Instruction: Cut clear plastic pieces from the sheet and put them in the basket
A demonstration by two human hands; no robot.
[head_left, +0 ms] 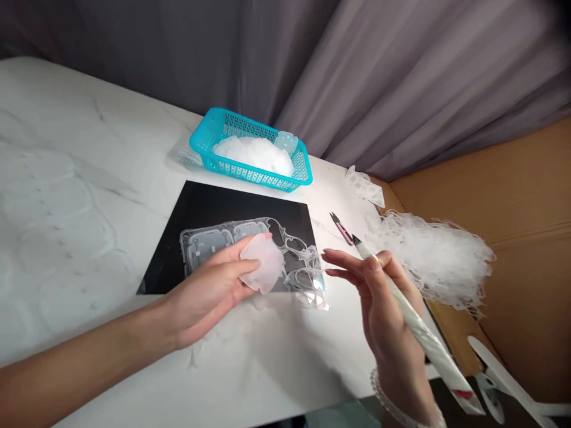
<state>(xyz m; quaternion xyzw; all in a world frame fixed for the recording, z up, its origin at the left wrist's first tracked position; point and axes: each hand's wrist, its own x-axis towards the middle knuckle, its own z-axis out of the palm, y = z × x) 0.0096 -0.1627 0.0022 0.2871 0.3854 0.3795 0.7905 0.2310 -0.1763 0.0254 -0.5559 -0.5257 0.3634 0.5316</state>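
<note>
My left hand (218, 285) is closed around a thin frosted translucent piece (262, 264) with rounded edges, perhaps several stacked, its thumb pressed on top. Beneath it, a clear moulded sheet (207, 241) with rounded panels lies on a black mat (169, 238). Thin looping offcut strands (297, 252) trail from the sheet's right side. My right hand (379, 285) grips a craft knife (414, 321) with a pale wrapped handle, its dark tip pointing up and away. Two fingers of this hand stretch left to the strands; whether they touch them I cannot tell.
A blue perforated basket (250, 175) behind the mat holds a heap of frosted pieces (261, 154). Small thread snips (341, 229) lie right of the mat. A pile of stringy offcuts (437, 255) sits at the right by a cardboard panel (526, 267). Clear moulded sheets (49, 226) cover the table's left.
</note>
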